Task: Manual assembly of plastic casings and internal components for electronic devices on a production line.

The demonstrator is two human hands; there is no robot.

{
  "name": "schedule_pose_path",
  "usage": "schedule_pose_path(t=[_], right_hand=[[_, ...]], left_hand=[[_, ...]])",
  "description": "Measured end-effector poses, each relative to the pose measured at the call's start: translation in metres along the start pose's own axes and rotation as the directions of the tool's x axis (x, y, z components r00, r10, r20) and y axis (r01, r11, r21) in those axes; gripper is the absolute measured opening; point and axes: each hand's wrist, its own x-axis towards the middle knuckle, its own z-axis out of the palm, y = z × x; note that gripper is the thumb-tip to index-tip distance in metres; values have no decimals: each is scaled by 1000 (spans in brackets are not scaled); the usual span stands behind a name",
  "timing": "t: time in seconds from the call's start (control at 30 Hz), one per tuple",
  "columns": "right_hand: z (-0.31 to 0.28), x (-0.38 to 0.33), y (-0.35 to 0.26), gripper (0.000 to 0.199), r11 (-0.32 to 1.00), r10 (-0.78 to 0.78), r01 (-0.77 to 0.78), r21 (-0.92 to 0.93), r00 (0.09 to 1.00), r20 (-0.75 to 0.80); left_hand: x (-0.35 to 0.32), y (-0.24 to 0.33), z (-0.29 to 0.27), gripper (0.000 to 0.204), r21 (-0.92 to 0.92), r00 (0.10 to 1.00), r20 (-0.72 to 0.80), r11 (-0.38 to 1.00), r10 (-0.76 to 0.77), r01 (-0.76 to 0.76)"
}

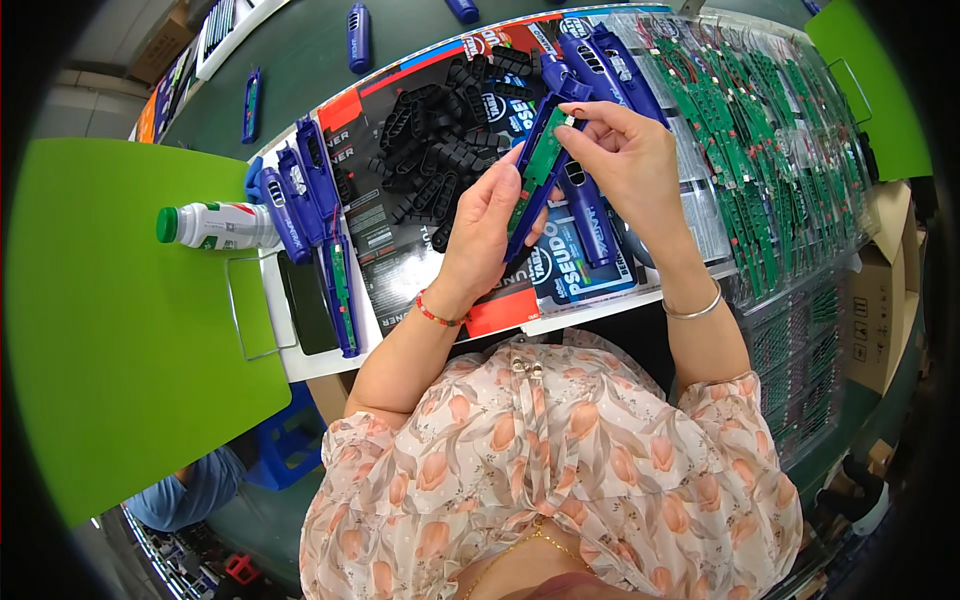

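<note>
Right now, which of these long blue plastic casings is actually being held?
The open blue casing with the green circuit board, held in the left hand, the right hand at its upper end; the other casings lie unheld.

The left hand [482,232] has some fingers hidden behind a blue casing [522,230]; the top edge cuts off a second casing [462,10]; at lower left, a green panel [130,320] partly hides a blue sleeve [195,492].

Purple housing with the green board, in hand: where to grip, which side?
Likely the long outer walls below mid-length, from the left, fingers wrapping underneath, as the left hand does. The purple housing is long and narrow, its open face baring the green board. This leaves the upper end free for the right hand, whose fingertips are at the small white part.
</note>
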Motion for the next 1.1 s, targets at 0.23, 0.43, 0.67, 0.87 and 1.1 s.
schedule_pose_path(t=[0.23, 0.43, 0.67, 0.87, 1.1], right_hand=[[19, -8, -8, 76, 991, -134, 134, -2, 985, -105], [21, -7, -16, 82, 988, -48, 62, 143, 993, -104], [16, -1, -11, 41, 977, -116, 127, -169, 991, 72], [29, -5, 12, 10, 745, -418, 473, -471, 881, 224], [47, -14, 12, 13, 694, -300, 541, -475, 817, 492]], left_hand=[[4, 8, 3, 45, 144, 995, -95, 989, 37, -23], [2, 35, 0, 47, 334, 973, -184, 940, 143, -75], [62, 105, -68, 53, 469, 863, -364, 869, 351, -155], [163, 164, -246, 48, 554, 618, -591, 818, 518, -156], [186, 162, -327, 35, 768, 373, -596, 370, 711, 523]])
